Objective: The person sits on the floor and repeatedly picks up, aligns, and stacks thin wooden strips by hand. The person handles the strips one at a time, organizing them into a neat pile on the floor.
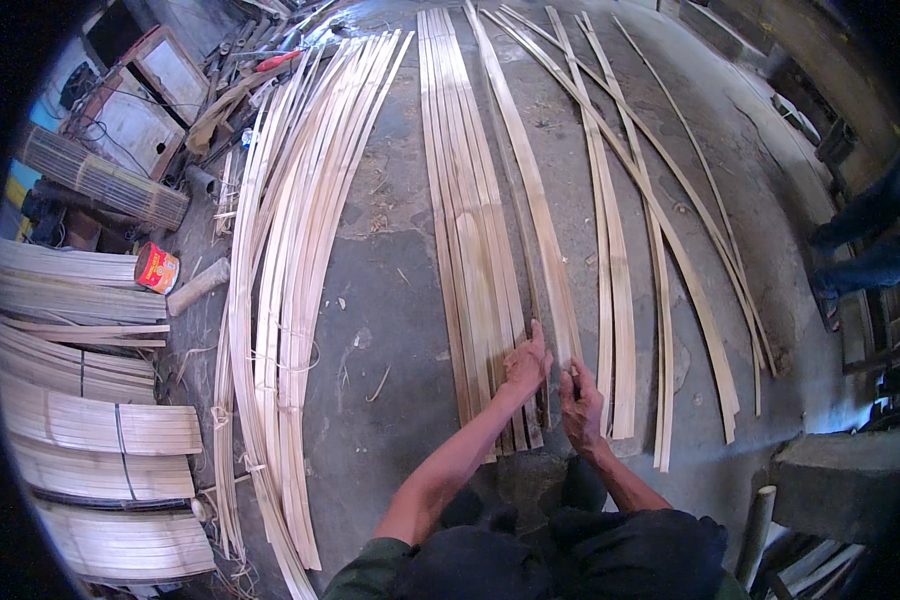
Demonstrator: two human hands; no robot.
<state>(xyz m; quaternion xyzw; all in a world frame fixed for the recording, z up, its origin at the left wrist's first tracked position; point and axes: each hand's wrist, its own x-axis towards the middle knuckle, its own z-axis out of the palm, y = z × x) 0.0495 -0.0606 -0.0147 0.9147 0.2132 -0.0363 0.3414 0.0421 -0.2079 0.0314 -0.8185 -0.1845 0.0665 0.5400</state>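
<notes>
Long pale split-bamboo strips lie lengthwise on the floor before me. My right hand (582,400) is closed around the near end of a long bamboo strip (538,215), which runs away from me toward the far end of the floor. Just left of it, my left hand (528,362) is over the near part of a flat row of bamboo strips (460,150), one finger stretched forward and nothing plainly held. A shorter, wider strip (478,280) lies on top of that row. The left hand's inner fingers are partly hidden.
A bundle of strips (305,210) lies on the left; several loose strips (635,160) cross on the right. Tied stacks of slats (105,420), a red-orange tin (157,268) and a short wooden log (199,287) are at far left. A person's blue-trousered leg (870,270) shows at right.
</notes>
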